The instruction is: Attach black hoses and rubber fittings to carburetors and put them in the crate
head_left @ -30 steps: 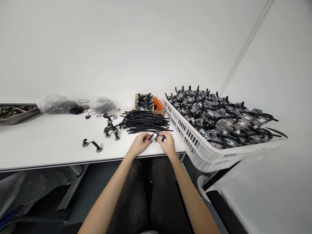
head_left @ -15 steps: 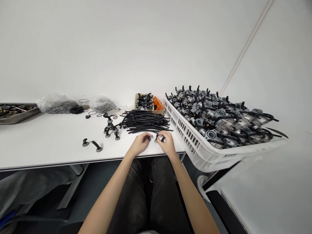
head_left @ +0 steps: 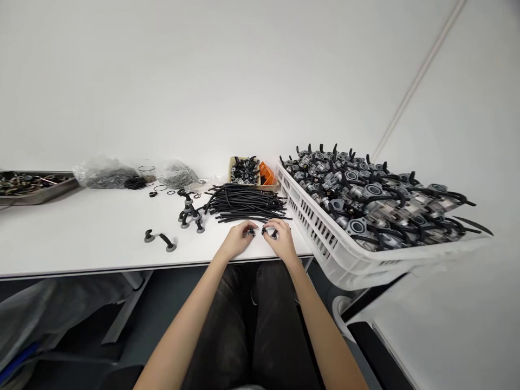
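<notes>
Close handwork at the near edge of a white table point(head_left: 97, 233).
The left hand point(head_left: 239, 240) pinches a small black piece point(head_left: 251, 232) and the right hand point(head_left: 282, 240) grips a dark part point(head_left: 274, 234), fingertips near each other but apart. Just beyond lies a heap of black tubes point(head_left: 246, 203), with a yellow tub point(head_left: 231, 169) of little parts behind it. To the left stand a cluster of grey-footed pieces point(head_left: 190, 213) and two loose ones; to the right, a white crate point(head_left: 311, 223) brims with fittings point(head_left: 357, 189).
</notes>
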### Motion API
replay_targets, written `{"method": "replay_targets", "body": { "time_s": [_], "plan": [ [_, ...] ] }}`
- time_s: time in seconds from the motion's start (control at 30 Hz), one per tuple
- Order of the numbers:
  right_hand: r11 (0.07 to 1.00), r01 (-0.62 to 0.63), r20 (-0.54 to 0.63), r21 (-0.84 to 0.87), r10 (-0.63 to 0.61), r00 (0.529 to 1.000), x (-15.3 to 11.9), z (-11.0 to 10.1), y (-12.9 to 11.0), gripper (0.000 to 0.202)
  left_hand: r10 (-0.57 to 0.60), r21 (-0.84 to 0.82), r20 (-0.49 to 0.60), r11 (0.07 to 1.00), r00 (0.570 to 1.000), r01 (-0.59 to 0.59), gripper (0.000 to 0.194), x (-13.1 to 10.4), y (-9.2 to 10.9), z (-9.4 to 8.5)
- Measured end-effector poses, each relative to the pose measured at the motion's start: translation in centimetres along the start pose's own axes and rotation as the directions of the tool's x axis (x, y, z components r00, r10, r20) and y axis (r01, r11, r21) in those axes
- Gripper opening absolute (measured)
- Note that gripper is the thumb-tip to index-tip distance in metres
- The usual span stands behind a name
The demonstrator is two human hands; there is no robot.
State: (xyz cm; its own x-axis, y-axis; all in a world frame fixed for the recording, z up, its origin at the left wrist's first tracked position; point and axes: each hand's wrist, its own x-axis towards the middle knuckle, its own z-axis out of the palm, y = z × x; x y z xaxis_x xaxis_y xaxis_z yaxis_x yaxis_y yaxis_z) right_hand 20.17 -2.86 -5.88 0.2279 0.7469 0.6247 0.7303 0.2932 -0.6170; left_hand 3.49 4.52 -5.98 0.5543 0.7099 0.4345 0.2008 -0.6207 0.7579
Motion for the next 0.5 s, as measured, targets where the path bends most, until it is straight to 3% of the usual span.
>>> {"method": "replay_targets", "body": {
  "time_s": [0.5],
  "plan": [
    [0.998,0.015,0.018,-0.062,-0.014,1.0,-0.4,1.1,1.7,0.021,-0.007,0.161,0.013,0.987,1.0,0.005,0.024,-0.6,0.4,0.3]
  ]
}}
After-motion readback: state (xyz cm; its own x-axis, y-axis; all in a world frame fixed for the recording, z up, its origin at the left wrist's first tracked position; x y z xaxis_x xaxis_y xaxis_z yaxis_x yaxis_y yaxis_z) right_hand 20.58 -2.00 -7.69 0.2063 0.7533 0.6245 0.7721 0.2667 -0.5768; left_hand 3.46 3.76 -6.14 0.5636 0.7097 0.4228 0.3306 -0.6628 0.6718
